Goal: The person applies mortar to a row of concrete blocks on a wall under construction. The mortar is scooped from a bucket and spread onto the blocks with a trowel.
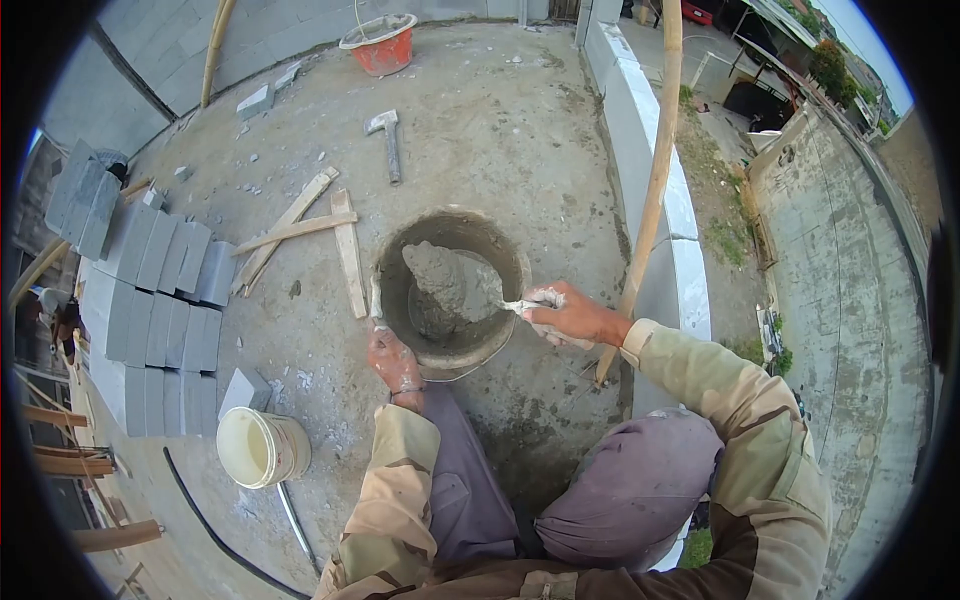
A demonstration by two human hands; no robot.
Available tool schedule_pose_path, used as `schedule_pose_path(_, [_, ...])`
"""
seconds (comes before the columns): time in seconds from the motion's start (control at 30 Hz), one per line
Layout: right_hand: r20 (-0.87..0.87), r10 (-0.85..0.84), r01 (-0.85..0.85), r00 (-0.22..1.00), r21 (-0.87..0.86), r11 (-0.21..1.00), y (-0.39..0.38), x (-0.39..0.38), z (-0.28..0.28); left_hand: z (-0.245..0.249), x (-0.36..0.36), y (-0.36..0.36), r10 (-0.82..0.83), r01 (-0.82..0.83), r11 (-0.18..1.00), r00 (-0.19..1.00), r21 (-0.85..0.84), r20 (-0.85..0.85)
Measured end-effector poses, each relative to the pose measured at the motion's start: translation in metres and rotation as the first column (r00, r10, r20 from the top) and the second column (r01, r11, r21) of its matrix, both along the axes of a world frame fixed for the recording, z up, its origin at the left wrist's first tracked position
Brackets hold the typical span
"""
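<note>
A round bucket (470, 357) with a mortar-crusted rim stands on the concrete floor in front of my knees. My right hand (562, 313), smeared with grey mortar, is closed round the handle of a trowel (484, 288) at the bucket's right rim. The blade lies inside the bucket, and a heap of wet mortar (436, 277) sits on and beside it. At the bucket's lower left side, my left hand (395, 362) is closed round a pale, narrow handle-like piece (376, 302) that stands along the rim; what it belongs to is unclear.
Grey blocks (160, 335) are stacked at left, beside a white bucket (263, 448). Wooden strips (347, 250) and a hammer (388, 146) lie beyond the mortar bucket. A red bucket (380, 52) stands farther back. A bamboo pole (655, 190) leans by the low block wall (680, 240) at right.
</note>
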State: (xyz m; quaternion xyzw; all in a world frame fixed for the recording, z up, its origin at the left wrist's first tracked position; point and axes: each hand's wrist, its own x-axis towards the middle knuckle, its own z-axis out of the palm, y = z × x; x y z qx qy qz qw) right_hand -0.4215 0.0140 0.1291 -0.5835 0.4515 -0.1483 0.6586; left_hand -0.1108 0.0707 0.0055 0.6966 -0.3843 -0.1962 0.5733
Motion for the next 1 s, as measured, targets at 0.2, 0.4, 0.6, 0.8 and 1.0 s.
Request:
schedule_pose_path(0.2, [0.074,-0.035,0.025,0.997,0.126,0.992,-0.002,0.011,0.001,0.009,-0.005,0.001,0.074,-0.073,0.997,0.997,0.02,-0.021])
schedule_pose_path(0.4, [-0.125,-0.026,0.013,0.992,-0.111,0.994,0.005,0.009,0.014,0.002,-0.002,0.0,0.119,-0.117,0.992,0.992,0.038,-0.049])
schedule_pose_path(0.6, [-0.01,-0.053,0.052,0.999,-0.055,0.997,0.042,-0.074,0.066,0.01,0.005,0.002,0.179,-0.17,0.949,0.984,0.265,-0.01])
schedule_pose_path(0.8, [-0.165,-0.43,0.407,0.888,-0.156,0.9,0.129,-0.229,0.111,0.034,-0.014,0.004,0.205,-0.262,0.887,0.961,0.379,0.185])
schedule_pose_path(1.0, [-0.244,-0.727,0.634,0.642,-0.364,0.683,0.229,-0.367,0.044,0.06,-0.04,0.004,0.236,-0.337,0.768,0.939,0.545,0.249])
